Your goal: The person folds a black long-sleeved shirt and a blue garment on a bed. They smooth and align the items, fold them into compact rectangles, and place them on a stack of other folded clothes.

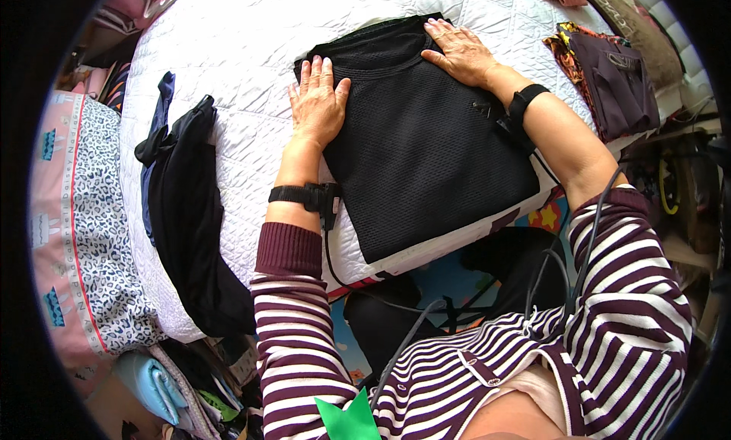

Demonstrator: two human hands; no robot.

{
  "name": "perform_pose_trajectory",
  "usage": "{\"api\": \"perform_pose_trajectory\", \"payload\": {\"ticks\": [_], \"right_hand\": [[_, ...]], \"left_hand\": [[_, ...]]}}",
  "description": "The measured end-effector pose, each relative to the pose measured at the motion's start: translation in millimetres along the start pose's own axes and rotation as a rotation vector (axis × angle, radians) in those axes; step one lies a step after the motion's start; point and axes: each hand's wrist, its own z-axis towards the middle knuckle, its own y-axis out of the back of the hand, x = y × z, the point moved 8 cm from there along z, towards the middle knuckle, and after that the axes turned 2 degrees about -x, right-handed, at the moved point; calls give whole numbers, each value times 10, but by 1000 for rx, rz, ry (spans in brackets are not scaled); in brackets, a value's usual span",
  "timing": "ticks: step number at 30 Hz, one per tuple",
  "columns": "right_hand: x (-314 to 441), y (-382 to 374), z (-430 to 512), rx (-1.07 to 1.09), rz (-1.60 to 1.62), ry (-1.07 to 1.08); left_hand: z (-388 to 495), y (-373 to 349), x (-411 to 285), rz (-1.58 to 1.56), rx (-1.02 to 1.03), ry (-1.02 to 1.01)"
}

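A black mesh-knit shirt (422, 154) lies folded on a white quilted bedspread (251, 69), its round neckline away from me and its lower edge along the bed's near side. My left hand (317, 103) rests flat on the shirt's upper left corner, fingers pointing away. At the upper right corner, beside the collar, my right hand (461, 53) presses flat with the thumb spread. Neither hand grips anything. Both wrists wear black straps with cables.
Black and navy garments (185, 211) lie loosely to the left. Folded dark clothing with a patterned piece (611, 80) sits at the far right. A patterned pink and leopard-print fabric (97, 211) hangs at the left, above a rolled light-blue textile (151, 386). Cables (400, 340) run by my lap.
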Motion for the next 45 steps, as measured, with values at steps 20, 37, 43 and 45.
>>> {"api": "perform_pose_trajectory", "payload": {"ticks": [20, 37, 43, 45], "right_hand": [[269, 652, 705, -200, 285, 173], [96, 841, 544, -260, 422, 56], [-26, 1200, -577, -342, 429, 206], [-360, 1061, -799, -225, 629, -138]], "left_hand": [[837, 153, 106, -248, -23, 58], [634, 570, 74, -222, -325, -21], [-604, 944, -59, -293, -301, -155], [-971, 775, 236, -561, -159, 312]]}}
